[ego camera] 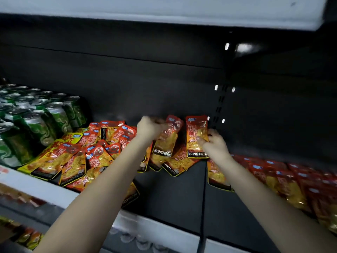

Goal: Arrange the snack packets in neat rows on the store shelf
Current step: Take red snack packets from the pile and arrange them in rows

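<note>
left hand curls round a glossy, crinkled tilted packet | right hand pinches a flat rectangular upright packet (both far back on the matte dark shelf) | loose foil heap leftward

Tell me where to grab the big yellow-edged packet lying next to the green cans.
Take the yellow-edged packet by its black bottom band, coming from the shelf's front. It lies flat with that end nearest you, while the green cans crowd its left side and other packets lie against its right. A thumb-over, fingers-under grip should lift it clear.
</note>
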